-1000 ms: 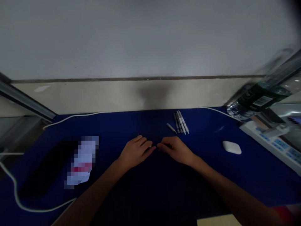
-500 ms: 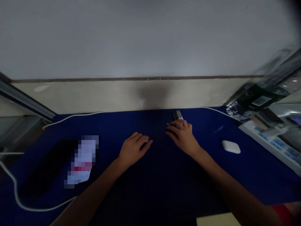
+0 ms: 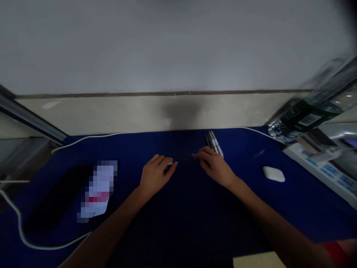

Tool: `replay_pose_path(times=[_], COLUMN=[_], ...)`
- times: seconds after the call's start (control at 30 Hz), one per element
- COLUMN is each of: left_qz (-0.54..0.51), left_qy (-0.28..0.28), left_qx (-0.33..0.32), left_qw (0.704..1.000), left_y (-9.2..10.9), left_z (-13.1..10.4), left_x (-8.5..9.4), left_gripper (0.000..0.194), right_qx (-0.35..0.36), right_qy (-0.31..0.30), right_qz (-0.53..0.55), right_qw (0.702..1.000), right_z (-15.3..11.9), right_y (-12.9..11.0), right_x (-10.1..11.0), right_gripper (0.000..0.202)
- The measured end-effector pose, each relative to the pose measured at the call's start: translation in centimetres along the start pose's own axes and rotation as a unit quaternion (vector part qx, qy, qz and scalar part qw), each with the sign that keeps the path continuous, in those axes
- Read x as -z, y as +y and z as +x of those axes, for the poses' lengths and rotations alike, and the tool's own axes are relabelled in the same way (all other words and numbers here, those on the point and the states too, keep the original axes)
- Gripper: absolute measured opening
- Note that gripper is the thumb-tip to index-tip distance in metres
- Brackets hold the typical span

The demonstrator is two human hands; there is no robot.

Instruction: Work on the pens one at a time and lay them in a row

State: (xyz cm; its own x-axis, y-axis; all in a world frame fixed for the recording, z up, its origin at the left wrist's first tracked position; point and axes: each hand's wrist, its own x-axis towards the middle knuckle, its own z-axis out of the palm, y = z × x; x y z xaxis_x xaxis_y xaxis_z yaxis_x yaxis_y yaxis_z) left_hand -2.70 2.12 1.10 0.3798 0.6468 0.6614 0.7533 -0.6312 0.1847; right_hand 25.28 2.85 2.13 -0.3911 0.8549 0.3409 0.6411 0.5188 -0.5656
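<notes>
My left hand [image 3: 155,174] is curled above the dark blue tabletop, left of the middle. A small whitish piece [image 3: 170,163] shows between its thumb and fingers, most of it hidden. To the right, my right hand [image 3: 214,165] is bent with its fingertips pinched together. A small, pale, see-through piece [image 3: 193,155] sticks out leftward from those fingertips; its kind is too blurred to tell. Several pens [image 3: 214,142] lie side by side just beyond my right hand, their near ends close to its knuckles. The two hands are apart.
A white rounded case [image 3: 273,174] lies on the right, near a white power strip [image 3: 320,171] and a plastic bottle with a green label [image 3: 302,115]. On the left are a blurred-out phone-like thing [image 3: 99,190] and a white cable [image 3: 41,248]. A wall [image 3: 125,113] closes off the back.
My right hand has drawn slightly nearer to me, uncovering more of the pens, and the pale piece has moved left with it. My left hand has shifted a little left.
</notes>
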Motion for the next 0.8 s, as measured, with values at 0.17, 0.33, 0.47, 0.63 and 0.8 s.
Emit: replay_pose_path(times=[0.17,0.33,0.47,0.63,0.8], left_qz=[0.001,0.010,0.004,-0.018,-0.018], left_qy=[-0.010,-0.008,-0.011,-0.016,-0.029], left_qx=[0.006,0.001,-0.009,-0.016,-0.026], left_qw=[1.000,1.000,1.000,1.000,0.999], left_y=[0.1,0.1,0.1,0.0,-0.2], left_z=[0.0,0.0,0.0,-0.1,-0.3], left_x=[0.0,0.0,0.0,-0.1,-0.3], left_gripper=[0.034,0.035,0.035,0.029,0.027], right_qx=[-0.086,-0.095,-0.083,-0.073,-0.067], right_qy=[0.054,0.049,0.044,0.035,0.005], right_qz=[0.126,0.172,0.177,0.187,0.163], right_qw=[0.987,0.979,0.980,0.979,0.984], right_z=[0.5,0.6,0.5,0.4,0.2], right_y=[-1.3,-2.0,-2.2,-2.4,-2.7], right_x=[1.0,1.3,1.1,0.6,0.3], right_gripper=[0.011,0.015,0.016,0.015,0.017])
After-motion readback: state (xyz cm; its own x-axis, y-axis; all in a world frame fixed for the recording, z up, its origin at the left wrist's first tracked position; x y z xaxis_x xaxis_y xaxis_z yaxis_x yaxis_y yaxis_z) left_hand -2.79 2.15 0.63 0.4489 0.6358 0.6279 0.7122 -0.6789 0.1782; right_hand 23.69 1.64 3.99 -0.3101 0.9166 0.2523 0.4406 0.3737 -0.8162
